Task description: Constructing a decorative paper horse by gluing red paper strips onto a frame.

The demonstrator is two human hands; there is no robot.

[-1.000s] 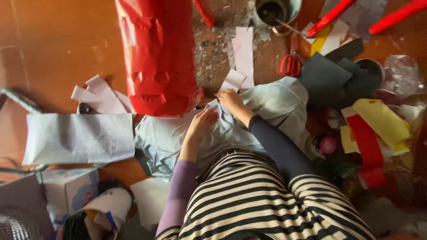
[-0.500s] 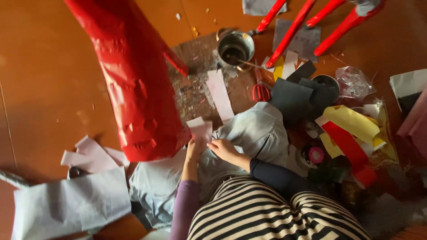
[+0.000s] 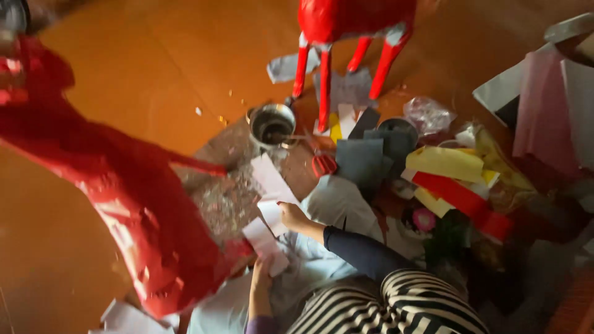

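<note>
I sit on an orange floor in a striped top. My left hand (image 3: 262,273) holds a white paper strip (image 3: 261,240) close to the lower edge of a large red paper-covered figure (image 3: 142,210). My right hand (image 3: 291,216), on a dark-sleeved arm, pinches another white paper piece (image 3: 271,214) a little farther out. Under both hands lies a pale grey-blue cloth (image 3: 337,201). A longer white strip (image 3: 270,178) rests on a glue-spattered patch of floor just beyond.
A metal pot (image 3: 272,124) stands ahead, red-handled scissors (image 3: 323,164) beside it. Grey sheets (image 3: 362,161), yellow paper (image 3: 445,163) and red paper (image 3: 461,201) pile at right. A second red figure on thin legs (image 3: 352,25) stands at the back. Pink and white sheets (image 3: 550,105) lie far right.
The view has swung up and right, showing the legged red figure. My hands, together on one white piece before, are now apart, each on its own piece.
</note>
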